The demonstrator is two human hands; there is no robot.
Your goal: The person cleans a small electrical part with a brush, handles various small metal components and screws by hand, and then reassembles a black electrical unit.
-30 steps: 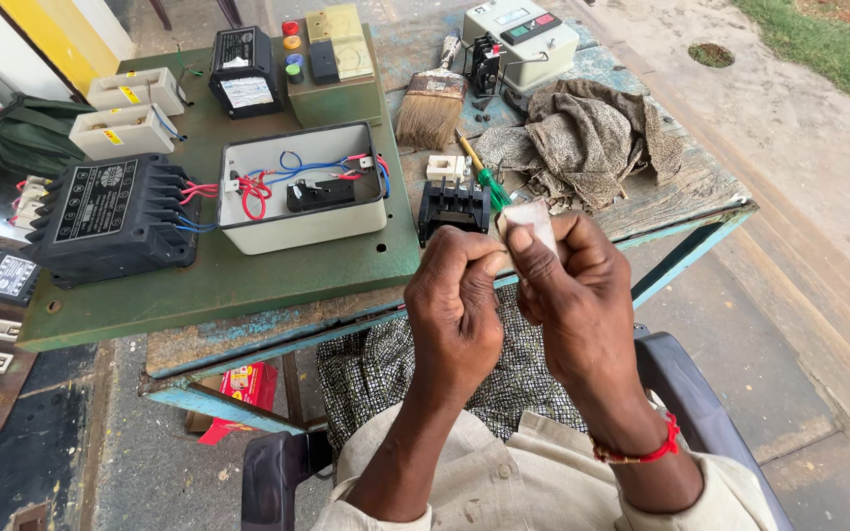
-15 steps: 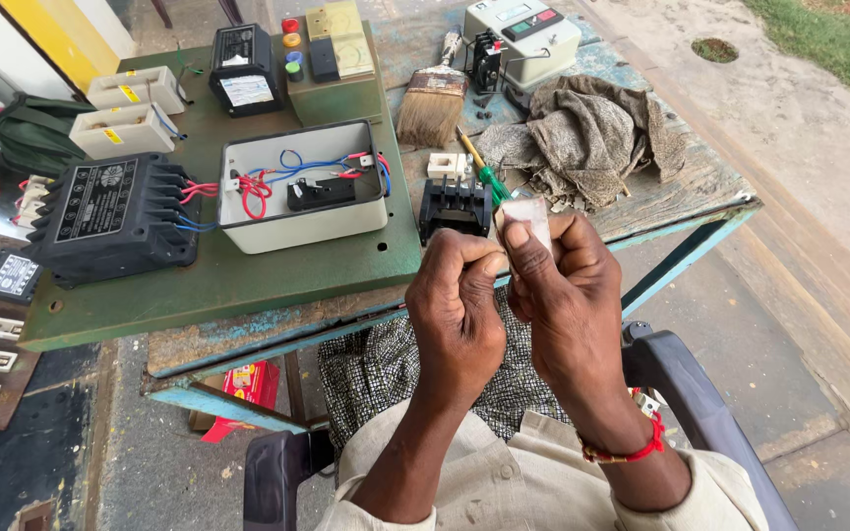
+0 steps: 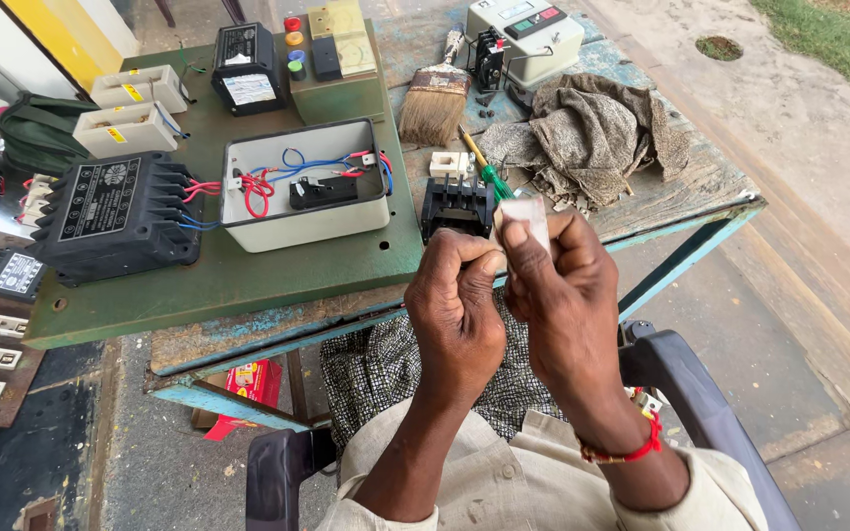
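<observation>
Above the green worktop (image 3: pixel 248 285), both hands' fingers (image 3: pixel 518 241) pinch a small white piece (image 3: pixel 525 214).

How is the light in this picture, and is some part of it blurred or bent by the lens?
Head view: soft daylight, with no hard shadows on the green table. The ground at upper right is pale and bright. The left hand and right hand, holding a small white piece, are sharp. The table edges seem to lean outward, as with a wide lens. No strong glare on the open white box.
</observation>
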